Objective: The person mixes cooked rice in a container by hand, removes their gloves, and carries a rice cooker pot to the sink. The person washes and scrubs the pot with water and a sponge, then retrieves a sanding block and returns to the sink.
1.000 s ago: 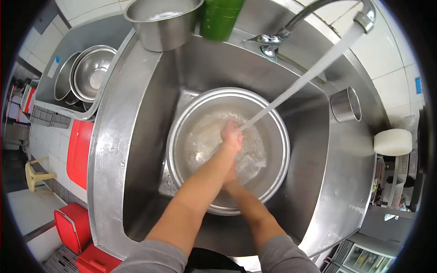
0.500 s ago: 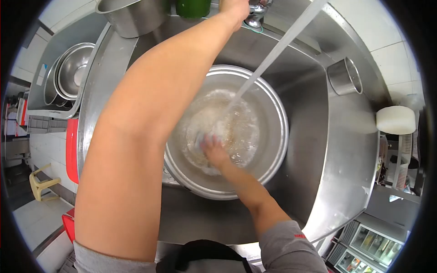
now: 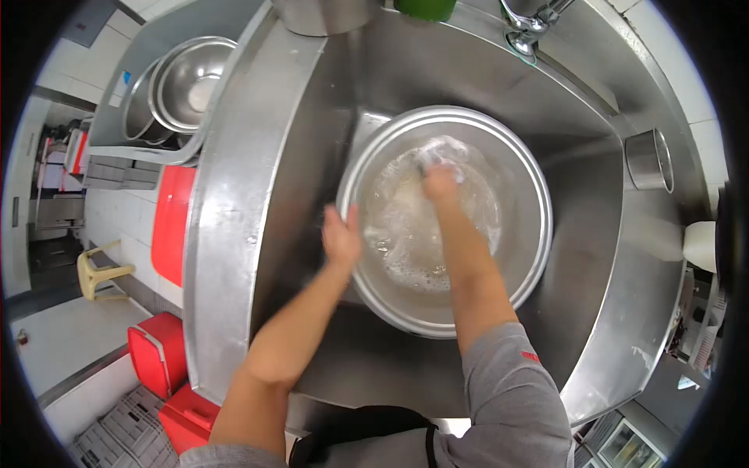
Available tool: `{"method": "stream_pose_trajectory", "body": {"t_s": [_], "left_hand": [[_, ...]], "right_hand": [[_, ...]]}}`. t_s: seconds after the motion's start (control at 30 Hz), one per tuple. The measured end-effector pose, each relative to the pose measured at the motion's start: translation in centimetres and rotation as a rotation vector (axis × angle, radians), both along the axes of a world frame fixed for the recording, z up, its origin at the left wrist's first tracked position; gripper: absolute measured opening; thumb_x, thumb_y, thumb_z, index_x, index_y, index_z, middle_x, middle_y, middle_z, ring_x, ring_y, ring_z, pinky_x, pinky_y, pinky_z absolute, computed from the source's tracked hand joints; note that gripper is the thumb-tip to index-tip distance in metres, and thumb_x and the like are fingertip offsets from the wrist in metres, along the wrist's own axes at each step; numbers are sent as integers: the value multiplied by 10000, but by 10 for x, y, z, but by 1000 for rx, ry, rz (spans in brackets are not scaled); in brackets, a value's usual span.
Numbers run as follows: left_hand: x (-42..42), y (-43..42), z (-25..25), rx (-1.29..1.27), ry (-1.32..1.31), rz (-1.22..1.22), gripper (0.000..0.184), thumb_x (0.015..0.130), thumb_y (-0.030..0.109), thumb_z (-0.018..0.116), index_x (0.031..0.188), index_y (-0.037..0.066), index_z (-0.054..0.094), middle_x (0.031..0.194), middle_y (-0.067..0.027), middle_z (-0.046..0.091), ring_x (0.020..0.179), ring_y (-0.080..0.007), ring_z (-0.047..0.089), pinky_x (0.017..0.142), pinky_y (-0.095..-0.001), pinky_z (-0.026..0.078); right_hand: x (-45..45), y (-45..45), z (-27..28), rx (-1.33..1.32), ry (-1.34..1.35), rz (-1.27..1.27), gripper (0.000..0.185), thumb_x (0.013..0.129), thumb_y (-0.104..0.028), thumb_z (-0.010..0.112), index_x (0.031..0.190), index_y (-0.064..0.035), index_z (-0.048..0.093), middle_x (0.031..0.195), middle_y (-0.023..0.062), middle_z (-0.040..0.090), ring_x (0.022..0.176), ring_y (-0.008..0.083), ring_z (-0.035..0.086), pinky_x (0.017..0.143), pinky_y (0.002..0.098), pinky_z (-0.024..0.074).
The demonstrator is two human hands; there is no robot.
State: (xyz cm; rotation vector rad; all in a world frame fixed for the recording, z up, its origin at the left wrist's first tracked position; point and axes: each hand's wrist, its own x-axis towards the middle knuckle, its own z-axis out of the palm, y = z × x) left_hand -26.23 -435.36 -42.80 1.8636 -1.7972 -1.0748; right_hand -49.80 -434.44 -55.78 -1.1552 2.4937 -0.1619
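Note:
A large round metal pot (image 3: 521, 269) stands in a steel sink, with cloudy, foamy water (image 3: 413, 226) swirling in its bottom. My left hand (image 3: 341, 235) is at the pot's left rim, thumb and fingers stretched apart; whether it presses on the rim I cannot tell. Down in the water at the far side of the pot is my right hand (image 3: 441, 184), smeared by motion. Its fingers are closed around a small dark greyish thing, mostly hidden by foam and blur.
The sink's tap (image 3: 527, 30) is at the back right. A small steel container (image 3: 649, 159) sits on the right ledge. Metal bowls (image 3: 191, 86) lie in a grey tub (image 3: 148, 152) at the left. A green container (image 3: 425, 6) and a steel pot (image 3: 326, 14) stand behind.
My left hand has come back from the tap to the pot's left rim. The water stream has stopped. My right hand has moved to the far side of the pot's inside.

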Motion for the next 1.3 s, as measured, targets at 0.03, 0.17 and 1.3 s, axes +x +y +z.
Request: {"method": "stream_pose_trajectory", "body": {"t_s": [0.03,0.17,1.3], "left_hand": [[14,40,-8,30,7,-1,456,833,361,513,1012,-46,412,935,-274,519,901,-417,499,791,-454,377],[42,122,15,356,61,64,616,804,294,565,1190,-110,306,1155,-280,416,1108,-356,411,971,-371,282],[-13,-4,14,-3,-60,-10,469,850,345,456,1164,2,390,1024,-246,546,883,-412,545,752,-468,429]], "right_hand": [[23,-15,-20,-120,-92,46,494,835,-251,419,1214,63,367,1272,247,363,1187,393,333,971,519,251],[138,66,5,-21,90,672,457,811,-128,404,1222,71,369,1279,230,341,1222,387,271,1011,455,228],[128,17,-1,-156,64,342,426,842,-105,337,1262,-49,375,1216,181,430,1175,307,383,983,419,305]]}}
